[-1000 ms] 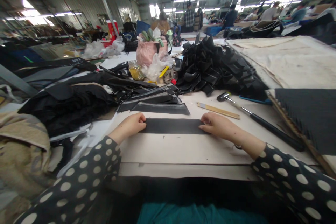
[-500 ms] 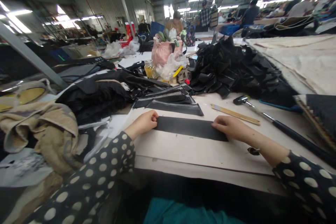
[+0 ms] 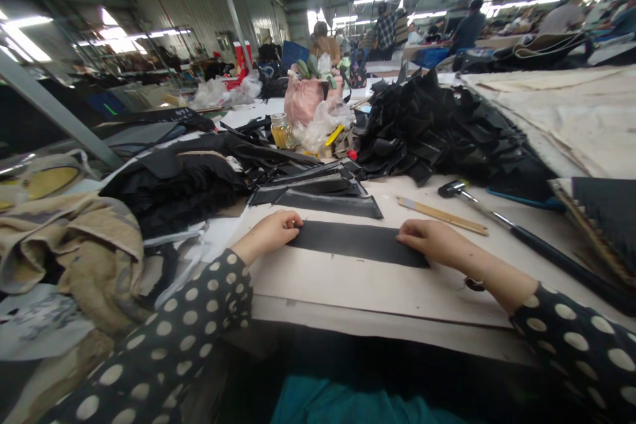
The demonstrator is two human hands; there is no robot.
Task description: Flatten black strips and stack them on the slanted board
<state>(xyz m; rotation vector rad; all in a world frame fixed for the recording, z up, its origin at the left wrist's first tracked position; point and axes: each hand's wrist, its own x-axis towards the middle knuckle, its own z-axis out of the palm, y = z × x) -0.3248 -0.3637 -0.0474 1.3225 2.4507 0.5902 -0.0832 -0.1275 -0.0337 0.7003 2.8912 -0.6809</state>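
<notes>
Pale work surface [image 3: 358, 291], near edge: a black strip [image 3: 355, 242] lies flat on it between both hands. Left hand [image 3: 271, 233]: fingers curled, tips at the strip's left end; whether they pinch it cannot be told. Right hand [image 3: 432, 242]: palm down on the strip's right end, fingers loosely bent, resting on it rather than gripping. Versus one second ago: hands at the same ends, strip not lifted; view has swung left, so the tan cloth heap [image 3: 74, 242] fills more of the left. Just beyond the strip: stack of black tapered pieces [image 3: 322, 195], wooden stick [image 3: 442, 215], hammer [image 3: 536, 245]. Farther: heap of black offcuts [image 3: 437, 126], pink bag [image 3: 308, 96].
</notes>
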